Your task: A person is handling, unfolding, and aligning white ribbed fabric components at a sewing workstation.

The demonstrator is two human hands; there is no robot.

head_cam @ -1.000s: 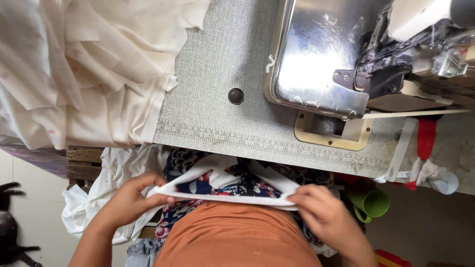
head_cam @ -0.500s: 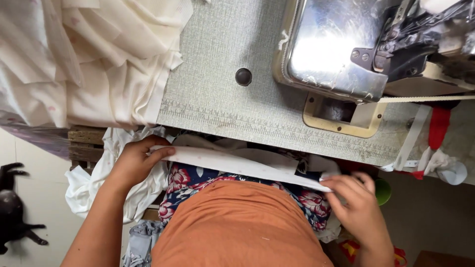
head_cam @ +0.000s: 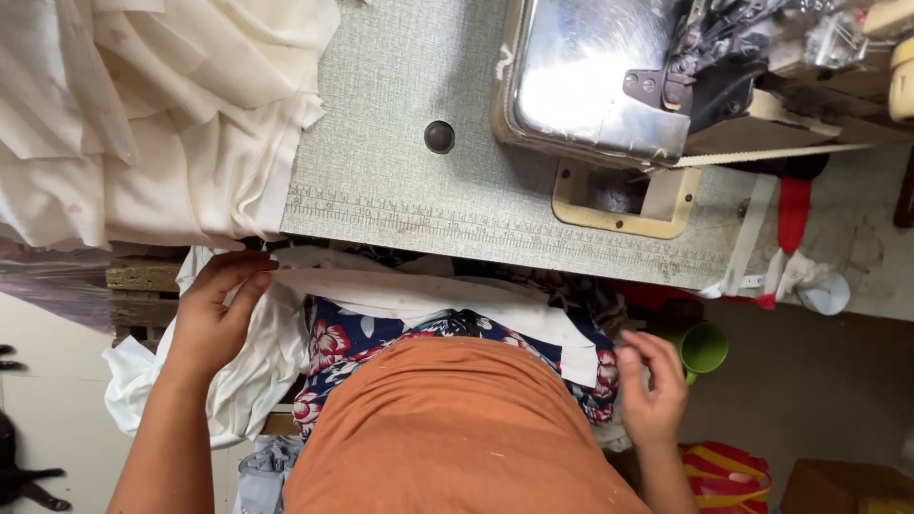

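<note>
A long white fabric strip [head_cam: 428, 295] lies stretched across my lap, just below the front edge of the grey sewing table [head_cam: 400, 181]. My left hand [head_cam: 214, 314] pinches its left end near a heap of white cloth [head_cam: 252, 371]. At the strip's right end my right hand [head_cam: 652, 385] grips it with bent fingers. Under the strip are a floral garment [head_cam: 371, 343] and orange cloth [head_cam: 457, 428] over my body.
Cream fabric [head_cam: 143, 105] is piled on the table's left. A shiny metal sewing machine [head_cam: 609, 76] stands at the back right over a tan plate opening [head_cam: 619, 195]. A green cup [head_cam: 705, 347] and a red-yellow bag [head_cam: 728, 471] sit low on the right.
My hands have moved apart and the strip has been pulled out long and flat. The right hand has dropped lower to the right.
</note>
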